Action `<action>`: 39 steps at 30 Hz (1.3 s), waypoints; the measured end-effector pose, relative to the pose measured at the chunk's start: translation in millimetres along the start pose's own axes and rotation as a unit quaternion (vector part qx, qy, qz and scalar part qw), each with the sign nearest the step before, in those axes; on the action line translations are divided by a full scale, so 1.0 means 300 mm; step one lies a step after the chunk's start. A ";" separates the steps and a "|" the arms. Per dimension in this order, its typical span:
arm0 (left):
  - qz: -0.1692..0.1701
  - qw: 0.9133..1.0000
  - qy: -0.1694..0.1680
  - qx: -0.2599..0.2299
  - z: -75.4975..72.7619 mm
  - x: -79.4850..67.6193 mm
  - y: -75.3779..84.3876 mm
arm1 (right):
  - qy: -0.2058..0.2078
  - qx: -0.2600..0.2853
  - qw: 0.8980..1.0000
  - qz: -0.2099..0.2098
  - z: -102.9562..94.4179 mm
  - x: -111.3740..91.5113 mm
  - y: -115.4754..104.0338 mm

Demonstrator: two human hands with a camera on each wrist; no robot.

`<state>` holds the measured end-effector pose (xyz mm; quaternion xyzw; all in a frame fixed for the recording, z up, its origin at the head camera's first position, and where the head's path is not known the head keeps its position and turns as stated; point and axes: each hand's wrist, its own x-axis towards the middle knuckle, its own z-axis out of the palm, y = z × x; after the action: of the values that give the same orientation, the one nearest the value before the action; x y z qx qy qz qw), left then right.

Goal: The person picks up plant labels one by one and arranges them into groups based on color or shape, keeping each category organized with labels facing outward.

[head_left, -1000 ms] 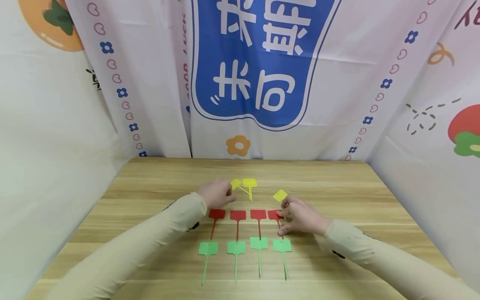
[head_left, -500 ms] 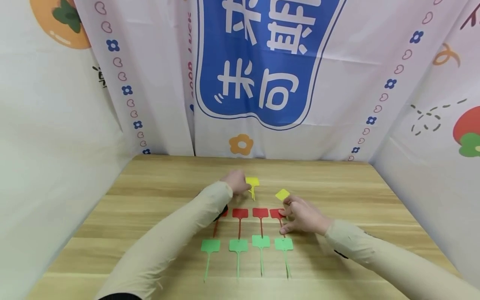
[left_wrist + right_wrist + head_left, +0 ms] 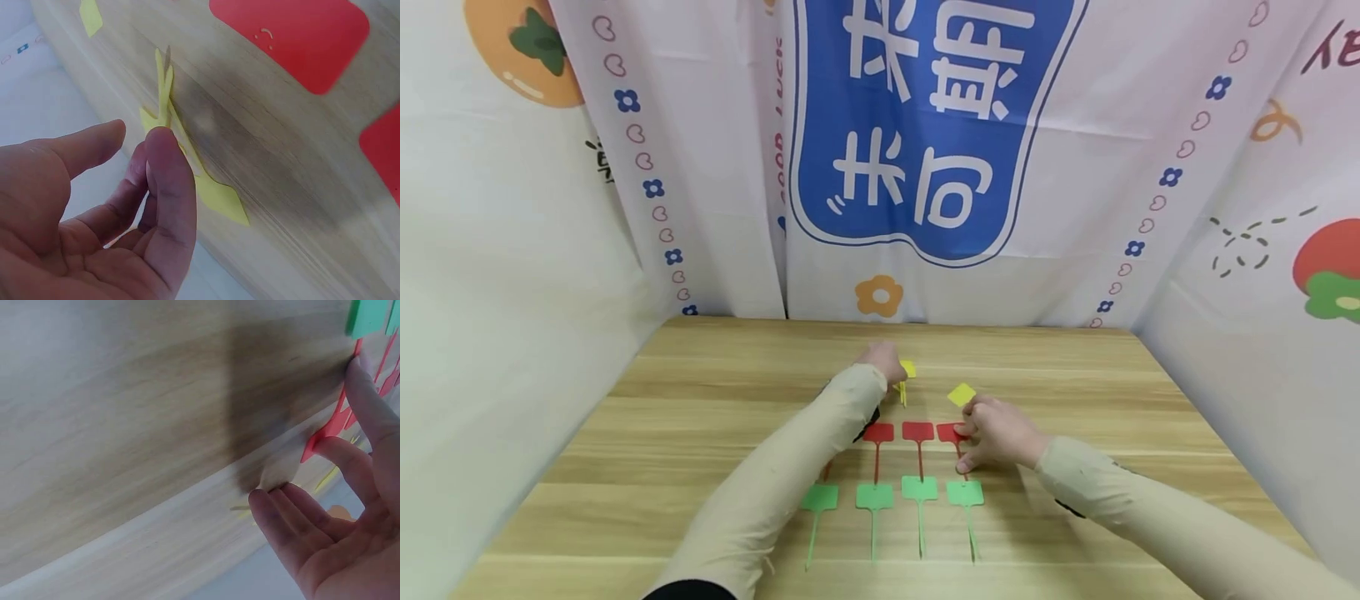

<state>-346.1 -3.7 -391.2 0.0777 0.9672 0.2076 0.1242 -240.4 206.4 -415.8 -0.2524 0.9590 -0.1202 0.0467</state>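
My left hand (image 3: 882,363) is at the yellow plant tags (image 3: 909,368) near the back of the table. In the left wrist view its thumb stands apart from its bent fingers, which lie in front of the crossed yellow stems (image 3: 164,103); contact is unclear. My right hand (image 3: 1003,432) rests over the rightmost red plant tag (image 3: 949,432). In the right wrist view, one fingertip touches that red tag's head (image 3: 330,430) and the thumb touches its stem. The other fingers reach towards a separate yellow tag (image 3: 961,394), whose stem is mostly hidden.
Other red tags (image 3: 917,431) lie in a row, the leftmost mostly covered by my left sleeve (image 3: 790,475). Nearer me is a row of several green tags (image 3: 874,497). A printed cloth (image 3: 1075,208) hangs behind the wooden table (image 3: 1045,350).
My left hand has moved right and back, from above the leftmost red tag to the yellow tags, covering some of them. My right hand stays at its red tag.
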 end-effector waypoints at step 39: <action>-0.070 0.989 -0.010 -0.130 0.085 0.024 -0.020 | 0.010 -0.005 1.000 -0.008 0.010 0.004 0.002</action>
<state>-346.6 2.1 -417.7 -0.0050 0.9336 0.3219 0.1571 -241.4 205.7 -418.9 -0.2595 0.9579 -0.1180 0.0352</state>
